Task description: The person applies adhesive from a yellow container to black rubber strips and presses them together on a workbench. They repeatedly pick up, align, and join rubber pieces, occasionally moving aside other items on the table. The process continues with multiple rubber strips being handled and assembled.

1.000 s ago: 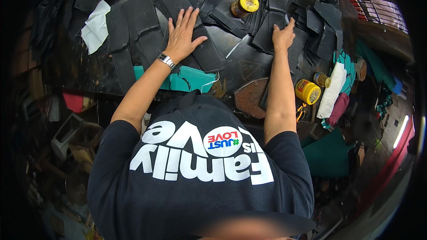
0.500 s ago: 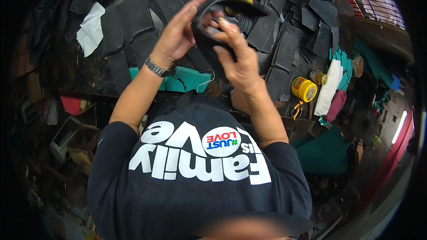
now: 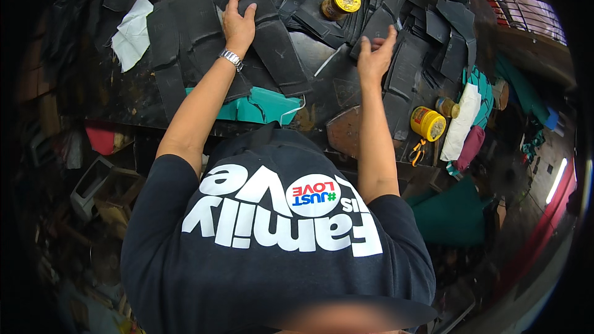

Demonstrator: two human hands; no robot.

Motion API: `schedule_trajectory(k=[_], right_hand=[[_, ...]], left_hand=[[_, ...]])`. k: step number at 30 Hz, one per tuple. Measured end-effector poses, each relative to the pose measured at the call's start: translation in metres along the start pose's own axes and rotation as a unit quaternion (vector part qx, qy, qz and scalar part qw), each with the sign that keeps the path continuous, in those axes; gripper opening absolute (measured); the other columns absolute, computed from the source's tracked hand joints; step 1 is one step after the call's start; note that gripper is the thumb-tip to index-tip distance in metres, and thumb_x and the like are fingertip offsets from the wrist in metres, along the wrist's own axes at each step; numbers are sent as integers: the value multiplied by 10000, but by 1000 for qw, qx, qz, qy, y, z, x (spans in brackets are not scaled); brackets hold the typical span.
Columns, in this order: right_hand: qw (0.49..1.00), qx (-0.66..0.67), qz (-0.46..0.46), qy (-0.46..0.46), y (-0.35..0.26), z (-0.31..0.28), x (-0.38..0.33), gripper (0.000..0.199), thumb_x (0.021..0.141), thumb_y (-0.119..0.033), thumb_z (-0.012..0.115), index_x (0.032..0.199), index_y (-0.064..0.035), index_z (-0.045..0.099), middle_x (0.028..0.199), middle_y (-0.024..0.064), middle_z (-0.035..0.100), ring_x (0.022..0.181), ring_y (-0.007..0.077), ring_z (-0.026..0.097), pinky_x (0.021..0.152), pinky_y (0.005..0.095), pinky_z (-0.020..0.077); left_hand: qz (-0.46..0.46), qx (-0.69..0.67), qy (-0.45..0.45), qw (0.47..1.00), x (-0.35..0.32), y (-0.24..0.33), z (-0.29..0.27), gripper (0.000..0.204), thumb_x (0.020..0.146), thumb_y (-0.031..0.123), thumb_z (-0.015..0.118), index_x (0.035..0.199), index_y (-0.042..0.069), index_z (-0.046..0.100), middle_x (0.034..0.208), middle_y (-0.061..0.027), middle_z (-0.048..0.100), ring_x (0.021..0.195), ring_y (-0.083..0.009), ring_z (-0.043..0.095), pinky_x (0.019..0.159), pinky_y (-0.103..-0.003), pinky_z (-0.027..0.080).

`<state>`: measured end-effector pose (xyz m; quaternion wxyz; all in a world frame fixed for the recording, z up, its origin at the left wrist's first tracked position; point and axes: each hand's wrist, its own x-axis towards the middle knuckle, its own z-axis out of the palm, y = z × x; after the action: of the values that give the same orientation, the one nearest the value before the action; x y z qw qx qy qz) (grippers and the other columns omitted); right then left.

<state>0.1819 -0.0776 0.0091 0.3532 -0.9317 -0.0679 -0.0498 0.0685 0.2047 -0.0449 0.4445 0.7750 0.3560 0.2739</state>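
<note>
My left hand point(image 3: 239, 23) rests over a long black sheet piece point(image 3: 278, 55) on the table, its thumb and fingers spread apart. To the right, my right hand point(image 3: 375, 55) reaches to a stack of black cut pieces point(image 3: 378, 25). Its thumb is near the edge of the top piece and its fingers are apart from the thumb; I see no piece lifted in it. A yellow-lidded jar point(image 3: 341, 4) stands between the two hands, farther back. A thin white stick point(image 3: 328, 60) lies between them.
More black pieces point(image 3: 167, 31) cover the dark table. A white cloth point(image 3: 132, 34) lies at left, a teal folded piece point(image 3: 263, 106) at the near edge. At right are a yellow tub point(image 3: 428, 124), orange-handled scissors point(image 3: 417, 152), a small jar point(image 3: 447, 107) and a white roll point(image 3: 461, 121).
The bent black piece held up between both hands is no longer in them. My hands have moved apart, the left leftward, the right to the right-hand stack. The yellow-lidded jar is now fully in view.
</note>
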Motion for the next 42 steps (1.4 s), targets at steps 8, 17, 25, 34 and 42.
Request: schedule_trajectory(k=[8,17,25,34,42], right_hand=[[975,-206,82,-14,27,-1,37,861,836,-299,768,1515,-104,276,1202,285,615,1153,470,576,960,550,467],[996,-27,-36,76,7,-5,43,800,822,-32,729,1510,-47,322,1448,269,487,1316,408,513,1099,459,405],[896,266,-255,-249,-146,-94,-51,725,872,89,653,1519,-29,348,1520,146,447,1375,280,469,1111,395,387],[821,365,-97,-429,-168,32,-111,883,885,29,658,1599,-109,157,1613,149,280,1233,270,563,1025,392,463],[889,246,-160,-350,-126,48,-103,764,857,-29,708,1527,-133,357,870,96,632,711,173,628,677,329,523]], left_hand=[[107,43,57,992,-8,9,-7,405,903,284,696,1290,189,626,1479,-189,391,1349,-396,386,1113,-508,327],[219,-78,-29,972,-44,63,-28,300,909,109,683,1209,117,681,1334,-88,561,1258,-264,526,1070,-382,415],[-198,-564,-392,699,-51,120,-61,871,972,671,437,1555,44,277,1321,-197,602,1175,-243,622,1040,-372,480],[50,-253,-36,965,43,49,-131,813,803,-23,734,1512,4,336,1477,-147,441,1390,-235,383,1167,-351,307],[68,103,-34,992,41,-68,-111,611,851,190,762,1408,145,515,1324,-250,592,1199,-394,594,994,-431,485]])
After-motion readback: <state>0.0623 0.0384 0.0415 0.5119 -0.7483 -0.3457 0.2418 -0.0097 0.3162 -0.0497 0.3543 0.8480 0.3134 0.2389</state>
